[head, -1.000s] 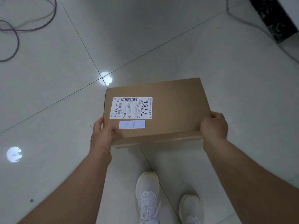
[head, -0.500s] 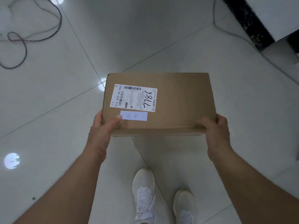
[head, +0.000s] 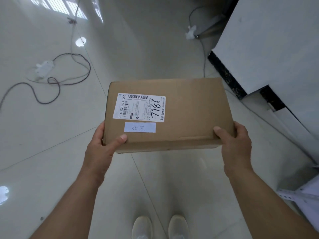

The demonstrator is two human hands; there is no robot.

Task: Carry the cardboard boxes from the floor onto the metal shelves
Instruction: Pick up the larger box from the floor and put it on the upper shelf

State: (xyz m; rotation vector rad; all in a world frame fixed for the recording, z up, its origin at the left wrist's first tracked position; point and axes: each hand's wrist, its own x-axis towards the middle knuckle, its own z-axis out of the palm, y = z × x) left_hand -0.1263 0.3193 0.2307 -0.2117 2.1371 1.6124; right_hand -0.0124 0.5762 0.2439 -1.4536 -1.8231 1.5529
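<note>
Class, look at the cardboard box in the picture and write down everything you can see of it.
The cardboard box is flat, rectangular, plain brown and closed. Its top carries a white shipping label with barcodes and handwritten "7786", and below it a small pale slip with handwritten characters. It is held about level above the tiled floor, the left hand and right hand each gripping a near corner, thumbs on top.

A flat brown cardboard box [head: 172,114] sits in the centre of the frame, closed, held level above the floor. Its top bears a white shipping label [head: 139,107] with barcodes and handwritten "7786", and below it a small pale paper slip [head: 139,127].
</note>
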